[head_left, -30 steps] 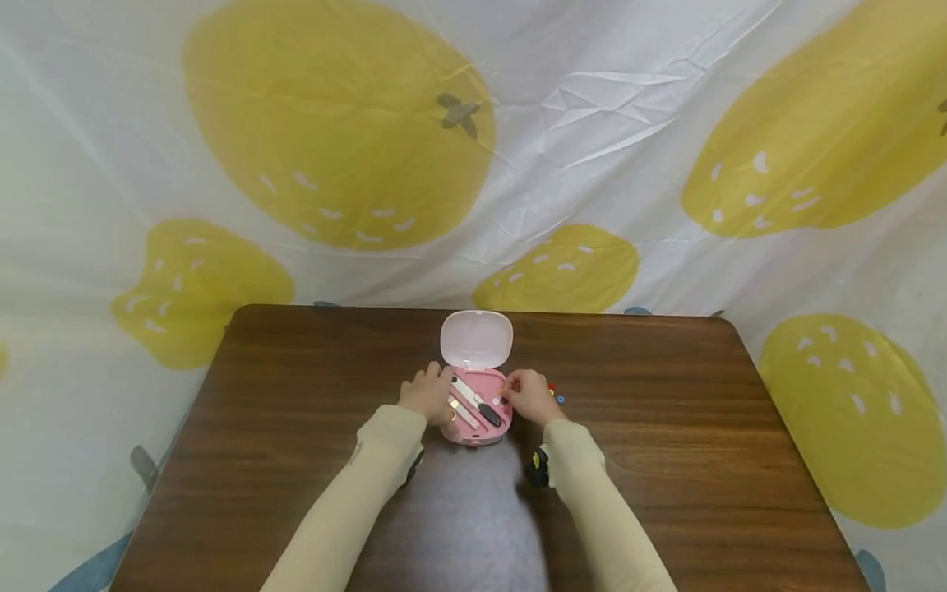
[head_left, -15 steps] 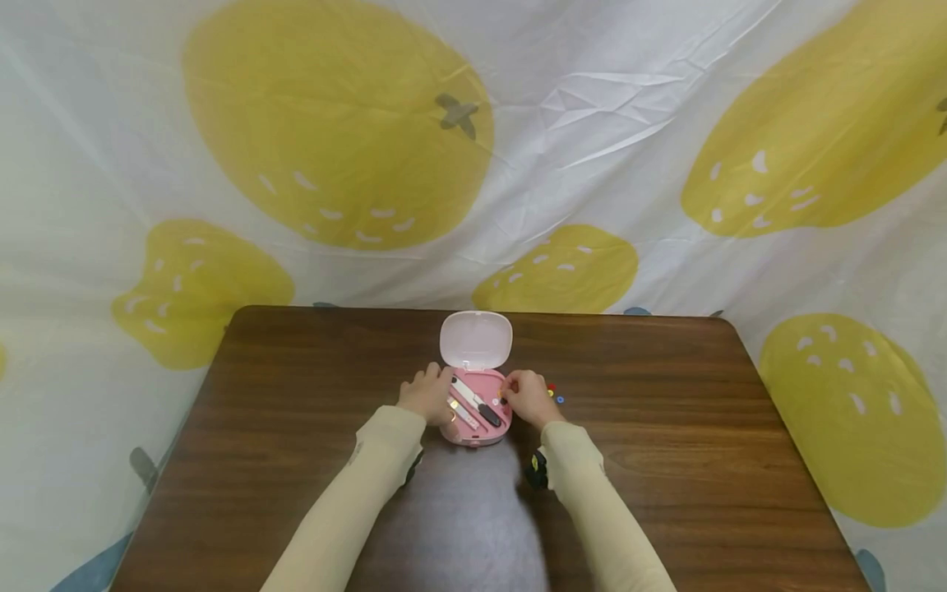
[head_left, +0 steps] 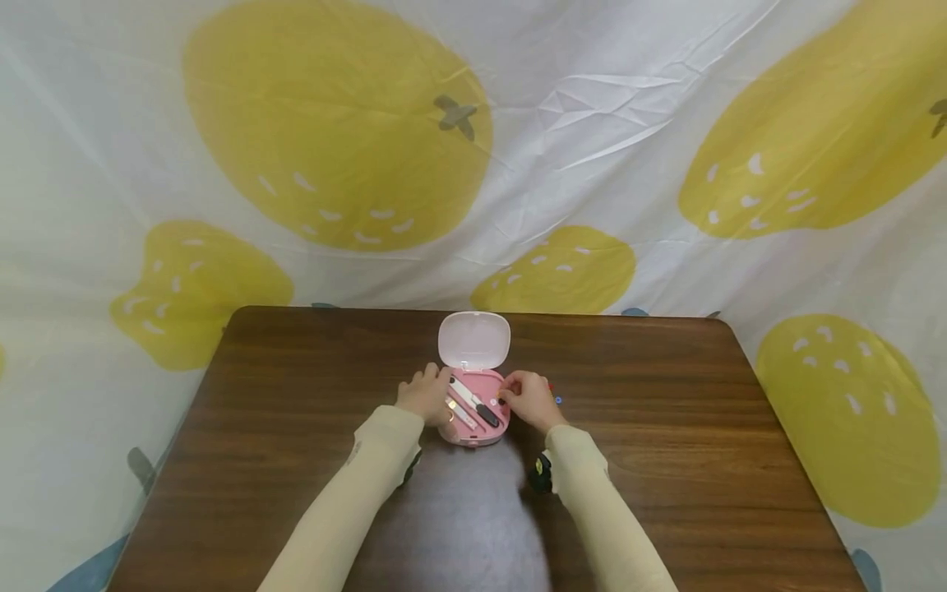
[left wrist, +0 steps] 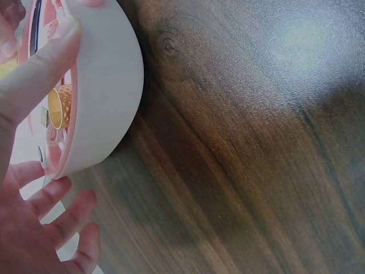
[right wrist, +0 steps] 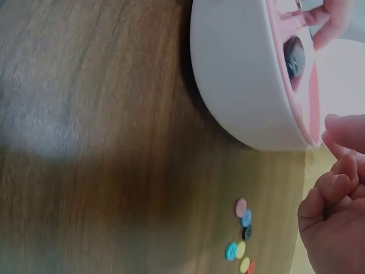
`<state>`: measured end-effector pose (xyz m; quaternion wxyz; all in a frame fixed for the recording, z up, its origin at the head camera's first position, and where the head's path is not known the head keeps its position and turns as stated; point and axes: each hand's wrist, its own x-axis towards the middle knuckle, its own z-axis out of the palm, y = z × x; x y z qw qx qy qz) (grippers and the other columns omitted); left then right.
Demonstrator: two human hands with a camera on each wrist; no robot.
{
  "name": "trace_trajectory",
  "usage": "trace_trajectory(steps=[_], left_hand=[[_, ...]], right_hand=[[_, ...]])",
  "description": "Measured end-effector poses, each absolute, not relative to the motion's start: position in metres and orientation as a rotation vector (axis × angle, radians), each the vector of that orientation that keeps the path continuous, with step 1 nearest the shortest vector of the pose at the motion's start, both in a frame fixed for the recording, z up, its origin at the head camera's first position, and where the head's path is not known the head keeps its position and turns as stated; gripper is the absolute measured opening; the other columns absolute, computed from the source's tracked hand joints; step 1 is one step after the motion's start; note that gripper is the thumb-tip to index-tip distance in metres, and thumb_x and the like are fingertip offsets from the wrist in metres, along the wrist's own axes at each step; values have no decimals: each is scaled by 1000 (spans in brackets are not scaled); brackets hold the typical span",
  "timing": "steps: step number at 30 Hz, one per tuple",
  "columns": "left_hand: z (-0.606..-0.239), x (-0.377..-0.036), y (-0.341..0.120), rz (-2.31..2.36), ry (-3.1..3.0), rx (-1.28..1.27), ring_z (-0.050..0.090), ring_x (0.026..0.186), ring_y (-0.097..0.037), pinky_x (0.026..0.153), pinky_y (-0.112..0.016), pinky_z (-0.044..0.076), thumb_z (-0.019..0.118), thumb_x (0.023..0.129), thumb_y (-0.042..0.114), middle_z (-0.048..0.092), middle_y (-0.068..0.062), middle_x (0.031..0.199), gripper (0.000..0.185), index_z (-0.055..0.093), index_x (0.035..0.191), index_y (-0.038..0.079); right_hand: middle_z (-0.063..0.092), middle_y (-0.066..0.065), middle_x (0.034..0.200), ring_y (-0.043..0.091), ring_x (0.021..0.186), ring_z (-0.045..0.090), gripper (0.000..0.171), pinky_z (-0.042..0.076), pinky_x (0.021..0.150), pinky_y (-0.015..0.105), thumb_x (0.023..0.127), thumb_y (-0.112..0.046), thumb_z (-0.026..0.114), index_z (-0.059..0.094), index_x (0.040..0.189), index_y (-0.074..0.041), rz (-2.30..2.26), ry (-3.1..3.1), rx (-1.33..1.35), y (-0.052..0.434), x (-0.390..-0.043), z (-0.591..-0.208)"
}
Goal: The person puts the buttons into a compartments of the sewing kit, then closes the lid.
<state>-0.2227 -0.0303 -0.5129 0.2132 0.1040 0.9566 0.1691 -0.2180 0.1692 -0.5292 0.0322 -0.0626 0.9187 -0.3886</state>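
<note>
An open pink case (head_left: 473, 415) lies on the brown table (head_left: 666, 460), its white lid (head_left: 474, 339) standing up behind it. Inside are a black-handled tool (head_left: 482, 407) and a pale file. My left hand (head_left: 427, 395) rests at the case's left side; in the left wrist view its thumb (left wrist: 34, 74) lies straight on the rim of the case (left wrist: 105, 85), the other fingers (left wrist: 60, 228) spread. My right hand (head_left: 527, 399) sits at the case's right edge, fingers curled (right wrist: 333, 197), thumb tip by the rim; nothing shows between them. A dark button (right wrist: 294, 57) lies inside the case (right wrist: 239, 74).
Several small coloured buttons (right wrist: 242, 240) lie on the table just right of the case, also seen past my right hand as buttons (head_left: 556, 399). A white cloth with yellow fruit shapes (head_left: 333, 123) hangs behind the table.
My right hand has edged slightly left toward the case's rim. The left hand and the case have stayed where they were.
</note>
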Motion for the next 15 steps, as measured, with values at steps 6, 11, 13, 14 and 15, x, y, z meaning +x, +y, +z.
trace_trajectory(steps=[6,11,13,14,15], left_hand=[[-514,-222,-31,466,2663,296,41,111,-30,90,-50,35,89,46,36,39,-12,124,108,35,137,12],[-513,-222,-31,483,2657,295,41,111,-30,91,-51,34,89,47,35,39,-12,124,108,35,137,11],[-513,-222,-30,481,2656,294,40,112,-30,91,-51,34,89,47,35,39,-12,125,108,35,137,11],[-513,-221,-30,479,2656,294,40,112,-30,91,-51,34,89,47,35,39,-12,124,108,35,137,11],[-513,-221,-29,476,2655,296,41,111,-30,91,-51,34,89,47,35,39,-12,124,108,35,137,11]], right_hand=[[49,1,60,11,55,44,4,36,51,23,79,-6,66,65,78,-2,-1253,2836,-200,183,-217,-525],[51,3,60,12,54,46,5,38,50,24,81,-5,64,64,80,-1,-1292,2806,-168,198,-215,-520],[51,3,60,12,55,45,5,37,50,24,81,-5,63,63,80,0,-1281,2833,-177,204,-214,-519],[50,3,61,12,55,44,5,36,51,23,81,-5,63,63,79,-1,-1270,2850,-178,207,-214,-519],[49,2,60,12,55,43,5,35,51,23,81,-5,63,63,79,-1,-1262,2865,-183,211,-213,-520]])
